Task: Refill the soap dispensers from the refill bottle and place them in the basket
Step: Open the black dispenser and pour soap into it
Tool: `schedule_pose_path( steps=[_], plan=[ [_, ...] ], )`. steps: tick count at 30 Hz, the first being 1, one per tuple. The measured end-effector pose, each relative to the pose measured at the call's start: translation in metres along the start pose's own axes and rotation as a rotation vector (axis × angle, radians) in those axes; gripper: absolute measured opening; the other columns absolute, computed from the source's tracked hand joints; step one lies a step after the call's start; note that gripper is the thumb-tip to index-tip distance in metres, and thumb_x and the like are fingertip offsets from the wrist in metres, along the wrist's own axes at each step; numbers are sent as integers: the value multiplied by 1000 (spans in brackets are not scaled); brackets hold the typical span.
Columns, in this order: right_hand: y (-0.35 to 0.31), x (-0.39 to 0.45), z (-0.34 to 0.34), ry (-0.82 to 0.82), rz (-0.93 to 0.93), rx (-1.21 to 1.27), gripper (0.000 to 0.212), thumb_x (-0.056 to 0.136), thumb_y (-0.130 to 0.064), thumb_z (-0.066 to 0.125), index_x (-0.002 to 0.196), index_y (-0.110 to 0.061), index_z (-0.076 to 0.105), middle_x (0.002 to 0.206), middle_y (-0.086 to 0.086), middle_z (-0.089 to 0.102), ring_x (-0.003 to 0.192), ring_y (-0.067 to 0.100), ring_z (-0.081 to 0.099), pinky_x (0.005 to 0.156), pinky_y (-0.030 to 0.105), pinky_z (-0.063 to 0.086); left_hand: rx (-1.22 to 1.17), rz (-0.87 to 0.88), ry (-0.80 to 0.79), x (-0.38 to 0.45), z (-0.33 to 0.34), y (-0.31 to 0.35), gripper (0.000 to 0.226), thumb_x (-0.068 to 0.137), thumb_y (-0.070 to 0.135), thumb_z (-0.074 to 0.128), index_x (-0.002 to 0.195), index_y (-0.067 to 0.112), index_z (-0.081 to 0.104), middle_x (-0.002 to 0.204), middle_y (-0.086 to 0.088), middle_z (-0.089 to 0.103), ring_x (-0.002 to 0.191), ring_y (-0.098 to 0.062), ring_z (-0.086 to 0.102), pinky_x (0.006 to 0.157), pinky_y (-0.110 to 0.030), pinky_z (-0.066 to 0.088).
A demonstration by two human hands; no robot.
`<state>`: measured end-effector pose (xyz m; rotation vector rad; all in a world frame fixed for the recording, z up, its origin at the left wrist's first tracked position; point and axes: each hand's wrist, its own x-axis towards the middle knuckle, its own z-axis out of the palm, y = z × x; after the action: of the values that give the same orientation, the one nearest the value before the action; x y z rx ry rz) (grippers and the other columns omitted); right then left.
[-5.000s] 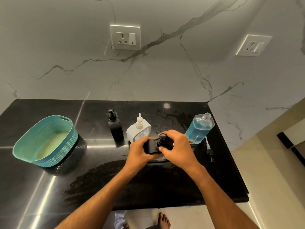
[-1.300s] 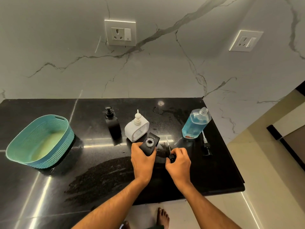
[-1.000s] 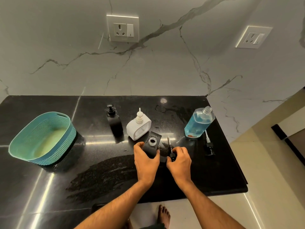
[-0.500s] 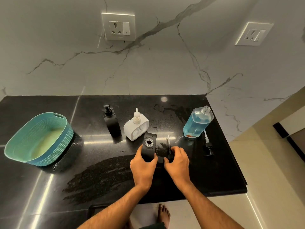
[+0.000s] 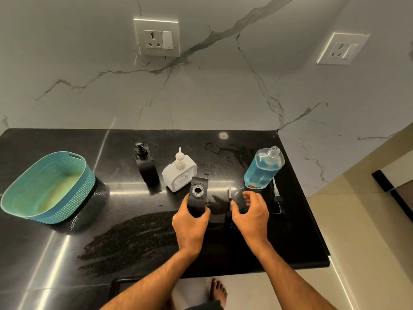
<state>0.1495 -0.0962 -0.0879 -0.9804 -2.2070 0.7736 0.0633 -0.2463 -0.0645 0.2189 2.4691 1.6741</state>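
My left hand grips a black square dispenser with its round neck uncovered. Its black pump lies flat on the counter just right of it, its thin tube pointing away from me. My right hand hovers above the pump with fingers apart, holding nothing. The clear refill bottle of blue liquid stands uncapped at the back right. A second black dispenser and a white dispenser stand behind, both with pumps on. The teal basket sits at the left.
Another pump with a white tube lies right of the refill bottle's base. The black counter has a wet smear near my hands and ends close at the right and front edges. A marble wall with two sockets rises behind.
My right hand has let go of the black pump, which now lies on the counter, and has lifted with fingers spread. My left hand still holds the black dispenser.
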Motion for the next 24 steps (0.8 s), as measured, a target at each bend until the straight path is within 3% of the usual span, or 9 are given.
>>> schedule_pose_path(
  steps=[3, 7, 14, 19, 24],
  plan=[
    [5, 8, -7, 23, 2, 23, 39, 80, -28, 83, 113, -19, 63, 105, -9, 59, 98, 8, 59, 86, 34, 57, -4, 12, 15, 1, 4, 6, 50, 76, 19, 88, 123, 19, 72, 90, 20, 72, 86, 17, 65, 85, -5, 51],
    [11, 18, -19, 117, 30, 70, 42, 79, -22, 85, 113, -18, 61, 105, -8, 58, 96, 10, 58, 85, 34, 56, -4, 26, 19, 1, 9, 12, 48, 77, 20, 88, 122, 20, 72, 90, 25, 69, 87, 18, 63, 90, -12, 54],
    [30, 50, -38, 264, 140, 134, 72, 74, -23, 90, 132, -13, 49, 127, 3, 50, 113, 19, 55, 96, 40, 56, -45, 40, 40, 3, 18, 27, 43, 77, 14, 88, 116, 25, 72, 86, 29, 65, 85, 25, 61, 81, 1, 47],
    [45, 79, -40, 108, 182, 233, 96, 71, -17, 94, 149, -15, 37, 145, 4, 45, 134, 20, 49, 113, 42, 47, -26, 35, 53, 3, 26, 28, 44, 77, 15, 88, 118, 20, 73, 87, 27, 66, 87, 22, 62, 78, 3, 45],
    [58, 105, -42, -89, 121, 357, 102, 71, -7, 93, 154, -23, 36, 153, -3, 47, 141, 14, 46, 114, 27, 43, -14, 39, 79, 4, 34, 32, 42, 76, 16, 89, 115, 22, 74, 84, 28, 65, 85, 23, 62, 79, -1, 48]
  ],
)
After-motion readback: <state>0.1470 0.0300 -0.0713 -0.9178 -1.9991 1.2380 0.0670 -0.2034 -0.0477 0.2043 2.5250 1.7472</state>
